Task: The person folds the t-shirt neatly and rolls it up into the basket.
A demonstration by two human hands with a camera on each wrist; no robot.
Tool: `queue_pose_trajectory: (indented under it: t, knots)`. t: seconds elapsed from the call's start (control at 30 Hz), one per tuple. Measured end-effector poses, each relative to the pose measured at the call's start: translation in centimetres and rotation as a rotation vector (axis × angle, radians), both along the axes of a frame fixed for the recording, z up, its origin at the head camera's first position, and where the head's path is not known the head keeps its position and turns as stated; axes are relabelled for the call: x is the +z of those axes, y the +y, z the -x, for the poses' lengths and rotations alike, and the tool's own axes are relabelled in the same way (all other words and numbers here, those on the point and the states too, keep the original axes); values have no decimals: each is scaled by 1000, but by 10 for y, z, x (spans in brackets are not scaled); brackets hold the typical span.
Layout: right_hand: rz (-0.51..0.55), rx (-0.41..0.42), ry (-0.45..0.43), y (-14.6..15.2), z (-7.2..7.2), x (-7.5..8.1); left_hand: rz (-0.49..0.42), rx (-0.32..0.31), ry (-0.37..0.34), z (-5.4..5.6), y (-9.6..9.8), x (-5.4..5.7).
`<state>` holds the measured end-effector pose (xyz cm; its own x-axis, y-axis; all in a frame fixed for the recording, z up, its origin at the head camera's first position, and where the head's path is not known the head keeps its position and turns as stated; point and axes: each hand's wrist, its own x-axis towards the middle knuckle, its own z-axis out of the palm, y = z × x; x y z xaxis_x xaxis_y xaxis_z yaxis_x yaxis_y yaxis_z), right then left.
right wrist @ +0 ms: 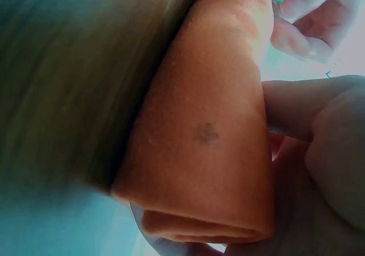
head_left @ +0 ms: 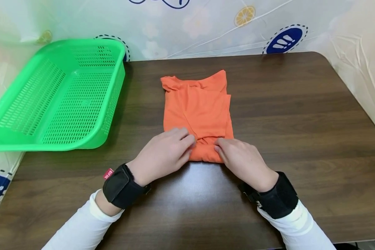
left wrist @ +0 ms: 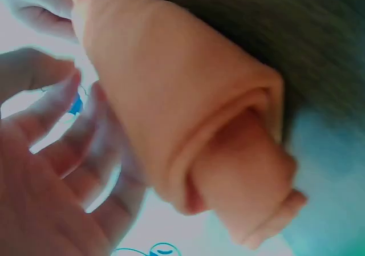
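A folded orange shirt (head_left: 200,107) lies on the brown table, its far edge dipping like a neckline. Its near end is rolled into a thick band (head_left: 207,152); the layered end of the roll shows in the left wrist view. At the roll's left side, my left hand (head_left: 170,151) touches the cloth with gently bent fingertips. My right hand (head_left: 245,158) grips the right end, thumb (right wrist: 296,108) against the roll and a finger showing beneath it. A small dark mark (right wrist: 206,133) shows on the fabric in the right wrist view.
A green plastic basket (head_left: 101,139) with perforated sides stands at the table's left, with no contents visible. Behind the brown table (head_left: 300,139) hangs a pale printed sheet (head_left: 200,27). Each wrist wears a black band (head_left: 123,185).
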<state>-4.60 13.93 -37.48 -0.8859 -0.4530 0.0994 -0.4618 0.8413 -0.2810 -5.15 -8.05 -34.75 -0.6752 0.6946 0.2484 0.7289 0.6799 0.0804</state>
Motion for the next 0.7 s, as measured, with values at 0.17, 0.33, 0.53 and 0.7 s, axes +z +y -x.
queue_pose_trajectory:
  t: [0.17, 0.33, 0.53, 0.7]
  knots:
    - [1, 2, 0, 0, 0, 0, 121, 43, -9, -8, 3, 1]
    - [7, 0, 10, 1, 1, 0, 199, 64, -3, -11, 6, -3]
    - [58, 28, 106, 1, 2, 1, 194, 73, 33, -11, 6, -7]
    - [121, 93, 215, 0, 3, 2, 194, 80, 37, -11, 5, -9]
